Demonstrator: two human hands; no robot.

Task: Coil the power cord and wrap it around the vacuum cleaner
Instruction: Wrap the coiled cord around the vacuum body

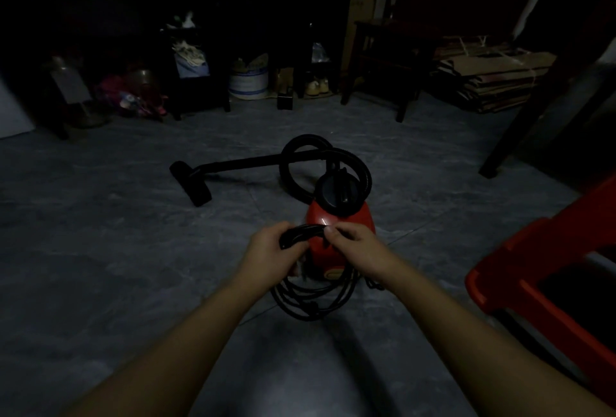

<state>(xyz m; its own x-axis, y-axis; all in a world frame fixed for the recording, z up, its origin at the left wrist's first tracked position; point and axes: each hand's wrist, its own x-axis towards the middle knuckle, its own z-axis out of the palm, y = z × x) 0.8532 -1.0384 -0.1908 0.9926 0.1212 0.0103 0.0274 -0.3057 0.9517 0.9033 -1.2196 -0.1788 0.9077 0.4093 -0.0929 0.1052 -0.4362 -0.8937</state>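
Both hands (271, 251) grip coiled cord (301, 232)

both hands on the coiled power cord (301, 233): left hand (271, 255) grips the bundle, right hand (355, 245) pinches its other end. loops hang down in front of the red vacuum cleaner (340, 220), hose (300, 156) looped behind, grey tile floor (116, 233)

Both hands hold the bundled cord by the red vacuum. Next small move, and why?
Probably carry the power cord toward the vacuum cleaner and start laying it around the body: the left hand grips the gathered loops, the right hand pinches them, and they hang in front of the red body, not around it.
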